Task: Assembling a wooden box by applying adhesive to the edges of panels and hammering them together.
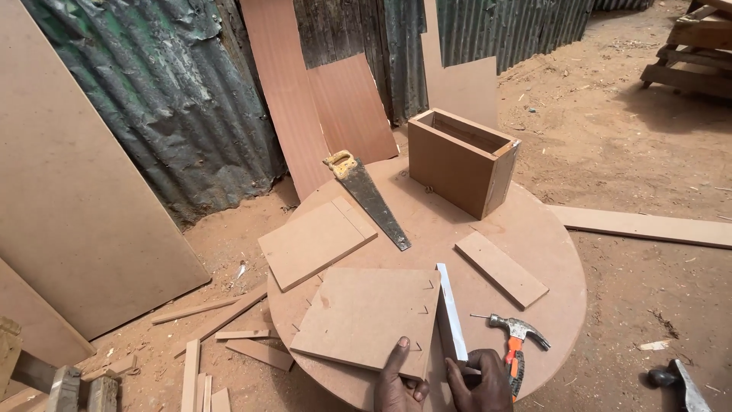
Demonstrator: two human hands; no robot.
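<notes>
Pressing down at 6 o'clock on the round worktop (534, 229), my left hand (398, 381) rests fingers on the near edge of a square board (366, 314). My right hand (479, 381) pinches the near end of a narrow white-faced strip (450, 309) standing on edge against that board's right side. A claw hammer (518, 339) lies just right of my hands. Handsaw (367, 197) at 11 o'clock; open wooden box (457, 160) at 12 o'clock; a small plank (501, 268) at 3 o'clock.

Left hand (398, 384) on a square board (366, 317), right hand (480, 381) pinching a white-edged strip (451, 313) — claw hammer (516, 336) just beside.
</notes>
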